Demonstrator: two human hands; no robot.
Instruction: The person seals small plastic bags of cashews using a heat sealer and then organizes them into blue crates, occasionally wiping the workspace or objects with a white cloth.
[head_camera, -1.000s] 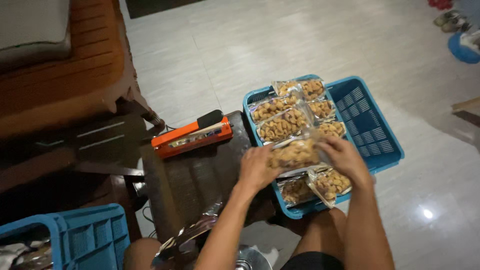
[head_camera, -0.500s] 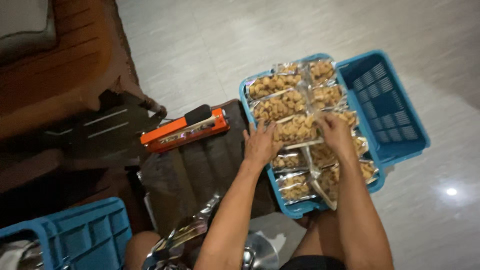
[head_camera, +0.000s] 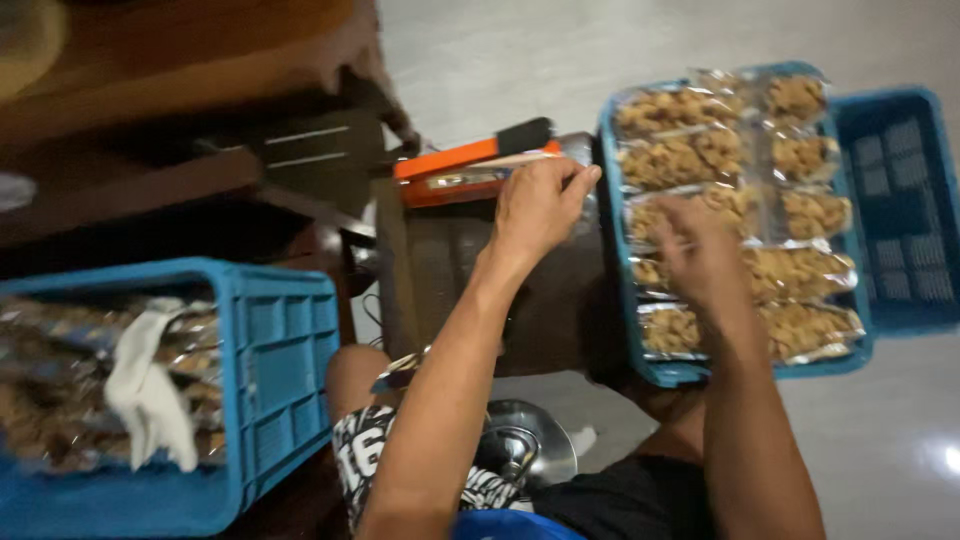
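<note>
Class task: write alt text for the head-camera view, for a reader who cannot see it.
A seated person's right hand rests on clear snack bags packed in a blue crate, while the left hand hovers beside an orange sealer. Another blue crate of bags stands at the left.

Glossy plastic packets (head_camera: 690, 158) (blue plastic crate (head_camera: 612, 200))

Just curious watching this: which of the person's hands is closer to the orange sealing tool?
Left. The left hand sits right beside the orange sealer, near its end. The right hand is farther off, over the snack bags in the blue crate.
</note>
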